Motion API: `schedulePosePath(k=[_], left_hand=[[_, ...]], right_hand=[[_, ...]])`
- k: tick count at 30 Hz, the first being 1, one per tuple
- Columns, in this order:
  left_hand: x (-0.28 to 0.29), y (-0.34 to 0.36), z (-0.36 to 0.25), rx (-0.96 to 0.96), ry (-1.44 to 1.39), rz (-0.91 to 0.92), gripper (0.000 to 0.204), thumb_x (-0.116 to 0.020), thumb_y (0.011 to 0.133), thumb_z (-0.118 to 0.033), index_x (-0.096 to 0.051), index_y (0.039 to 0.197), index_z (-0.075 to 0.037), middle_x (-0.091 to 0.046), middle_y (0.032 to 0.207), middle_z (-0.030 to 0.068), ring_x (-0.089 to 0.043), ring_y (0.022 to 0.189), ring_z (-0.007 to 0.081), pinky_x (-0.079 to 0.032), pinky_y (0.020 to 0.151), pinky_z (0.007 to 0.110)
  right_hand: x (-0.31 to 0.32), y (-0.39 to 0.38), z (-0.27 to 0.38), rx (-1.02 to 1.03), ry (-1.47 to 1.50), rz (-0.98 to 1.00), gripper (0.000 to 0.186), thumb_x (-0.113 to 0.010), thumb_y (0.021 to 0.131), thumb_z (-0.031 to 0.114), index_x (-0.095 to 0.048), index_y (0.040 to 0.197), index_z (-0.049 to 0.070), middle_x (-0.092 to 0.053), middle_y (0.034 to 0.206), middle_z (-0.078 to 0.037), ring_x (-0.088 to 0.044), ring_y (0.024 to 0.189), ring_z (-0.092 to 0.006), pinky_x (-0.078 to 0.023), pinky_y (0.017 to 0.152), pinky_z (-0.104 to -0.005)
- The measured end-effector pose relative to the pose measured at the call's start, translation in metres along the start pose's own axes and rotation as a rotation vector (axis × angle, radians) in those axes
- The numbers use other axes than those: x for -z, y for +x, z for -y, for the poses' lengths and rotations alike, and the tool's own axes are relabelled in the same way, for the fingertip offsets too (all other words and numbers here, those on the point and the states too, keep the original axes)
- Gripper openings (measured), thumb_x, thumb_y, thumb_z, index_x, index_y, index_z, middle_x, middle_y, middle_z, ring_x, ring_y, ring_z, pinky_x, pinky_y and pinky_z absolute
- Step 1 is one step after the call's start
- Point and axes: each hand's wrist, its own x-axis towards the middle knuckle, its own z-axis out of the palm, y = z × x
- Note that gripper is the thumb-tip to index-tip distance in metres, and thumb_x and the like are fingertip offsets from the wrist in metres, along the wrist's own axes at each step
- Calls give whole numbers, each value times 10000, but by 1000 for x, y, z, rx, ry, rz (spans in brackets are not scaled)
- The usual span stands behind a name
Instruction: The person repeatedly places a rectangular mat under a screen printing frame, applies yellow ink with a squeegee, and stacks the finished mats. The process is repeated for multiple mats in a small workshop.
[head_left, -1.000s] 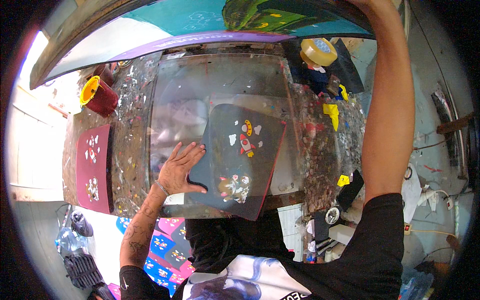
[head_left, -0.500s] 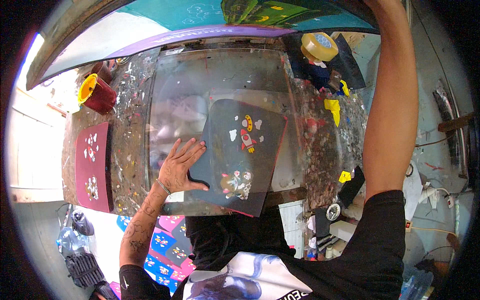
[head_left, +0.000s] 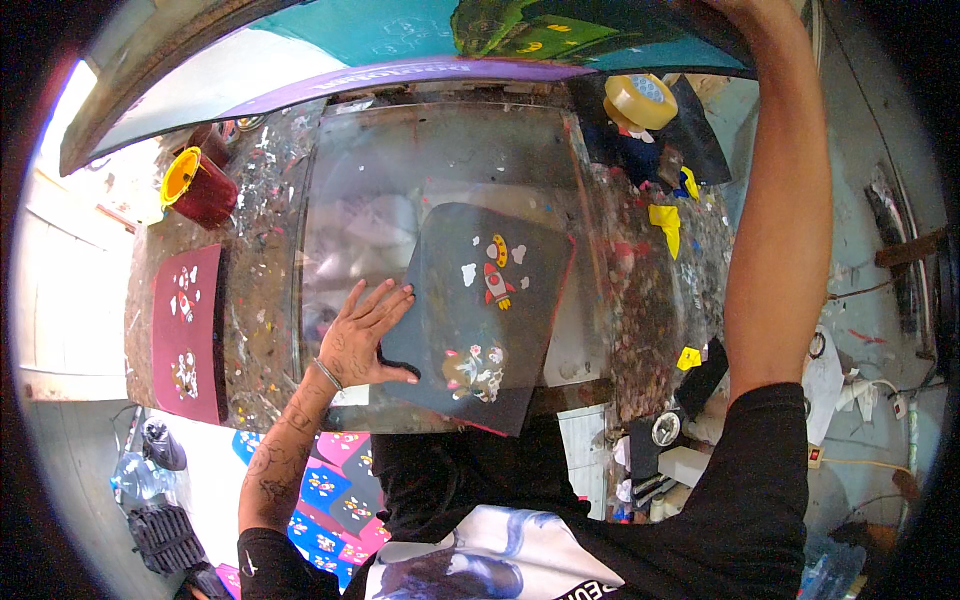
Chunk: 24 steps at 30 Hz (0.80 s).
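Note:
My left hand (head_left: 366,335) lies flat with its fingers spread, at the left edge of a dark grey panel (head_left: 500,345). The panel carries a printed rocket, small white clouds and a second, paler printed figure. It lies slanted on the shiny glass-like plate (head_left: 350,150) in the middle of the worktable; a hazy clear layer seems to cover part of it. Across the far side a framed printing screen (head_left: 380,45) is tilted up, with teal, green and purple areas. At its right end my right hand (head_left: 738,6) grips the frame, its fingers mostly cut off by the picture's edge.
A maroon panel (head_left: 188,340) with similar prints lies at left, below a dark red pot with a yellow rim (head_left: 205,190). A tape roll (head_left: 640,102) and yellow scraps (head_left: 664,228) are at right. Several printed pieces (head_left: 335,500) lie below the table's near edge.
The raised screen and my right hand have shifted very slightly. My left hand stays spread at the grey panel's edge, and the panel looks unmoved on the plate.

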Motion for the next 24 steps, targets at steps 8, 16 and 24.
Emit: schedulePosePath(k=[8,16,24], left_hand=[[1,3,-1,9,-7,30,1197,-758,647,-750,-384,1543,-50,-379,1617,87,-279,1527,294,-106,1275,521],[2,2,-4,8,3,-17,1162,-752,644,-769,-433,1520,-74,-428,1588,52,-313,1513,258,-155,1269,517],[0,0,-3,-6,26,-36,1161,-746,641,-777,-442,1515,-77,-426,1590,43,-314,1513,253,-158,1270,514]], right_hand=[[3,-3,11,-62,3,3,691,-592,975,537,-444,535,26,-338,507,15,-313,499,-103,-274,480,-355],[2,-2,1,13,66,5,681,-590,979,539,-442,538,41,-340,519,16,-306,507,-100,-271,482,-354],[5,-5,15,-97,-24,15,684,-604,970,539,-444,519,50,-342,494,19,-303,481,-101,-252,472,-353]])
